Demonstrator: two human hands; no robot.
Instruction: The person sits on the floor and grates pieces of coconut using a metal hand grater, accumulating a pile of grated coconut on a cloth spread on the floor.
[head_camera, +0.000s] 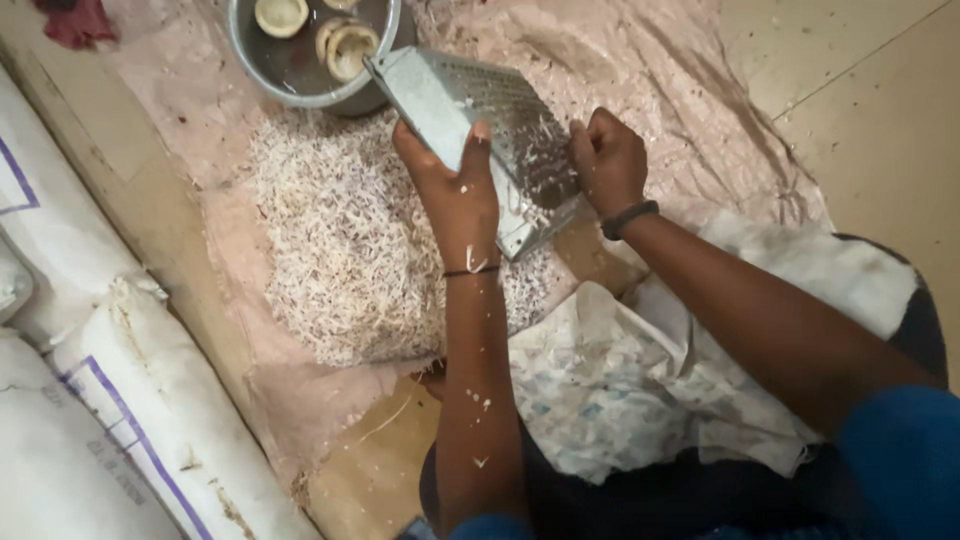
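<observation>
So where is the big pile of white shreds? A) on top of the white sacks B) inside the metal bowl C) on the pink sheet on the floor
C: the pile of white shreds lies on the pink sheet, below the metal bowl and beside the grater that the left hand steadies.

Home kitchen floor: grater (480, 120), shreds (340, 250)

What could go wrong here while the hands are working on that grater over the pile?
The right hand presses directly against the perforated face of the grater; whatever piece it holds is hidden, so knuckles or fingertips could get scraped. The left hand steadies the tilted grater from its side only, so it might slip. The shreds lie on a thin sheet near bare floor and could scatter off it.
</observation>
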